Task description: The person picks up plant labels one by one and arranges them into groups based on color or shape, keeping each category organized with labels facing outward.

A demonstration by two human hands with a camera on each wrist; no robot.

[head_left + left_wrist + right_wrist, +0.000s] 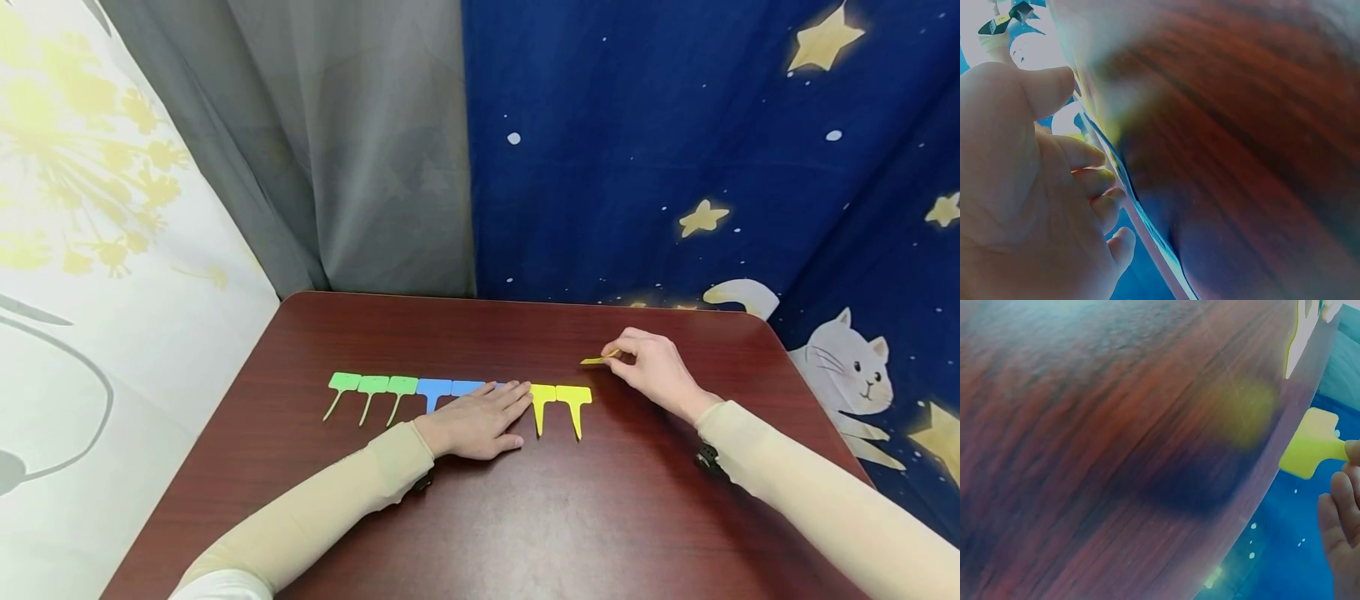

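A row of T-shaped plastic plant labels lies across the table with stems toward me. Three green labels point(372, 384) are at the left end, then blue labels point(433, 389), then two yellow labels point(573, 396). My left hand point(476, 423) rests palm down with straight fingers over the blue part, hiding some of it; its fingertips reach the first yellow label. Right of the row and farther back, my right hand point(651, 365) pinches another yellow plant label point(1311, 445) by its stem. In the right wrist view its wide head points away from the fingers, held above the table.
The dark red wooden table point(600, 517) has rounded far corners. Behind it hang a grey curtain point(390, 167) and a blue star-patterned curtain point(637, 167). A white patterned panel point(90, 375) stands along the left side.
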